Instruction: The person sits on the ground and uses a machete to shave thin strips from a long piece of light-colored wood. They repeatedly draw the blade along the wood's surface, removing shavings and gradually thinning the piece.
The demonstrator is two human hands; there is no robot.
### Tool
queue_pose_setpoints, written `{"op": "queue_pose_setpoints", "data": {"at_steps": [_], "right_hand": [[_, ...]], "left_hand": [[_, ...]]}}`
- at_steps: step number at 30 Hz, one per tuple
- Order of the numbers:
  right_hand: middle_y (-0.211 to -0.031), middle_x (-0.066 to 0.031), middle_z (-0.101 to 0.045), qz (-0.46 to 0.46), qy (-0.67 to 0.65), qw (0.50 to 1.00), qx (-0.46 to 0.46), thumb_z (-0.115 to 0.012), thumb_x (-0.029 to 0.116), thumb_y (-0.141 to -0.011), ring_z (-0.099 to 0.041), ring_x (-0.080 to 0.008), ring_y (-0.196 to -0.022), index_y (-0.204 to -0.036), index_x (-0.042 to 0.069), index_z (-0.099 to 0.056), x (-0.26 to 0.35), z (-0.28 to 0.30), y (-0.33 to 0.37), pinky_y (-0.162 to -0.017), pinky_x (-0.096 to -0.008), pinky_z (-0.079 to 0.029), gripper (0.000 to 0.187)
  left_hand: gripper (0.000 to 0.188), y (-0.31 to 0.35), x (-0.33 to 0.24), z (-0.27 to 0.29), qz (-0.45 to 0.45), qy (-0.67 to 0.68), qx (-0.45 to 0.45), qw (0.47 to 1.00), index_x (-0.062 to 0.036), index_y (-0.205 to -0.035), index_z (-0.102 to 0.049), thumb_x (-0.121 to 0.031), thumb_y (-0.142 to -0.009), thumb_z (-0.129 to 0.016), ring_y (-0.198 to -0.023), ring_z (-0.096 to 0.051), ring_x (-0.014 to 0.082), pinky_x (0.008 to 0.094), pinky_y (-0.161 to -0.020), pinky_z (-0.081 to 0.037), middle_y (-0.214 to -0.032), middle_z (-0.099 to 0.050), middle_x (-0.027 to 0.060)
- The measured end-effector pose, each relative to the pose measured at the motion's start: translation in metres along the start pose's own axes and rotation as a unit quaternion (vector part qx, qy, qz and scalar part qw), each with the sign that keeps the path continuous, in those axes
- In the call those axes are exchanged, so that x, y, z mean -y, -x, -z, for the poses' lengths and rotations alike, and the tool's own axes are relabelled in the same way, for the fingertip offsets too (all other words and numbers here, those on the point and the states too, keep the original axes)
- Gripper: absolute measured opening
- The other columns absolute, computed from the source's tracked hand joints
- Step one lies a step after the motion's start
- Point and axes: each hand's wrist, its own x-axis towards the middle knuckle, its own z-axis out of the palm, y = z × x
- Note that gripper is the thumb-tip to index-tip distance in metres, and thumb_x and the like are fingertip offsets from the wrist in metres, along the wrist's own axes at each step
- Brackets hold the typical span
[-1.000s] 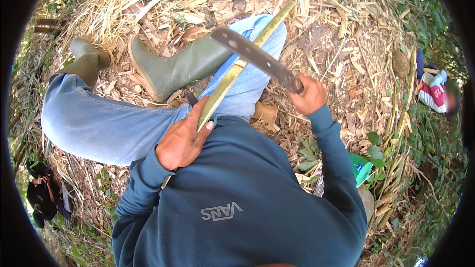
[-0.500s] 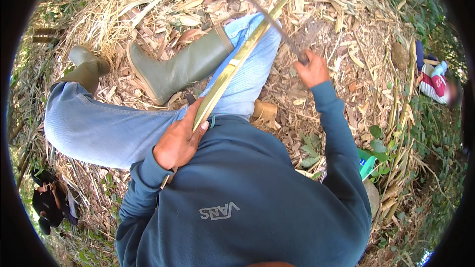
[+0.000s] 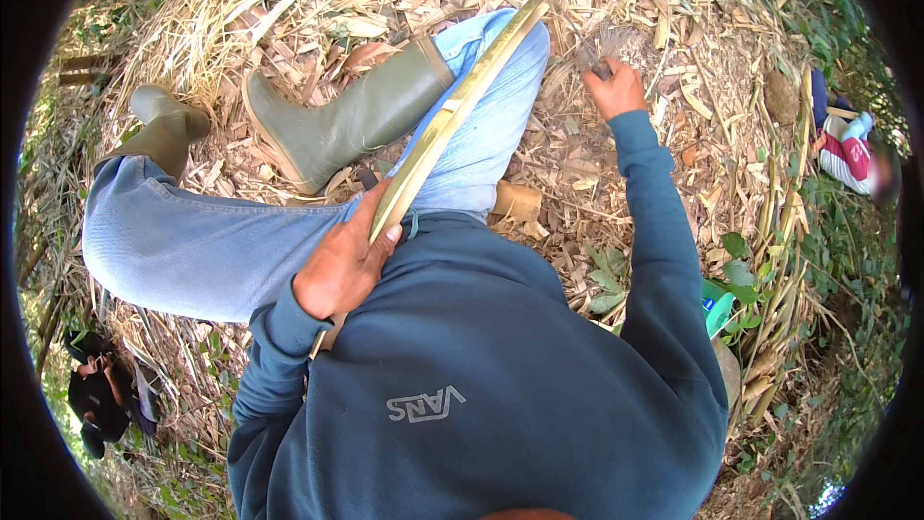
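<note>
A long split bamboo strip (image 3: 445,127), yellow-green and pale, slants across my raised knee in jeans (image 3: 510,106). My left hand (image 3: 342,268) is closed around its lower part against my waist, thumb on top; the strip's near end shows beside my wrist. Out past the knee on the right, my right hand (image 3: 619,91) grips the handle of a long, thin-bladed knife (image 3: 583,46). Motion smears the blade, which points up and left toward the strip's far end. Whether blade and strip touch, I cannot tell.
Wood shavings and split strips (image 3: 375,14) litter the ground. Green rubber boots (image 3: 346,125) are on my feet. A cut bamboo piece (image 3: 518,200) lies by my thigh, a green object (image 3: 717,308) by my right elbow. One person (image 3: 852,154) is at far right, another (image 3: 101,395) far left.
My right hand has moved a little up and away with the knife, its blade now nearer the strip's far end. My left hand keeps its hold, shifting slightly.
</note>
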Motion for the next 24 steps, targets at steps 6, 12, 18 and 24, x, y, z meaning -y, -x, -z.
{"op": "queue_pose_setpoints", "data": {"at_steps": [6, 12, 18, 24], "right_hand": [[-0.073, -0.0245, -0.067, -0.019, 0.017, 0.996, 0.083, -0.067, 0.033, -0.077, -0.066, -0.0387, -0.068, -0.095, 0.001, -0.072, 0.002, 0.004, -0.006, -0.073, -0.0436, -0.054, 0.037], [-0.078, -0.0202, -0.069, -0.114, -0.026, 0.993, -0.006, -0.07, 0.035, -0.076, -0.066, -0.0338, -0.071, -0.09, -0.001, -0.07, -0.066, -0.006, -0.029, -0.07, -0.0422, -0.051, 0.039], [-0.071, -0.0143, -0.068, -0.016, -0.166, 0.986, -0.013, -0.072, 0.018, -0.079, -0.066, -0.0213, -0.065, -0.083, 0.004, -0.066, 0.015, -0.013, 0.072, -0.062, -0.0365, -0.05, 0.016], [-0.066, -0.0136, -0.065, 0.149, -0.056, 0.987, 0.005, -0.073, 0.026, -0.08, -0.066, -0.0297, -0.058, -0.078, 0.006, -0.06, 0.074, -0.013, 0.127, -0.053, -0.0384, -0.048, 0.023]], "left_hand": [[0.053, -0.004, 0.02, -0.009, -0.085, -0.004, -0.035, 0.996, -0.0028, -0.149, -0.029, -0.02, -0.103, -0.05, -0.087, -0.064, 0.0507, 0.0499, -0.078, -0.05, -0.09, -0.065, 0.0319], [0.055, 0.004, 0.0, -0.005, -0.104, -0.051, -0.042, 0.992, -0.0022, -0.149, -0.029, -0.023, -0.103, -0.051, -0.09, -0.063, 0.0504, 0.0508, -0.079, -0.049, -0.093, -0.065, 0.0322], [0.058, 0.003, -0.007, -0.006, -0.056, -0.032, -0.04, 0.997, -0.0046, -0.151, -0.03, -0.031, -0.103, -0.051, -0.099, -0.063, 0.0495, 0.0494, -0.086, -0.049, -0.103, -0.065, 0.0323], [0.054, -0.004, 0.001, -0.004, -0.061, 0.0, -0.024, 0.998, -0.006, -0.15, -0.031, -0.032, -0.105, -0.046, -0.106, -0.061, 0.0508, 0.0486, -0.09, -0.048, -0.114, -0.063, 0.032]]}}
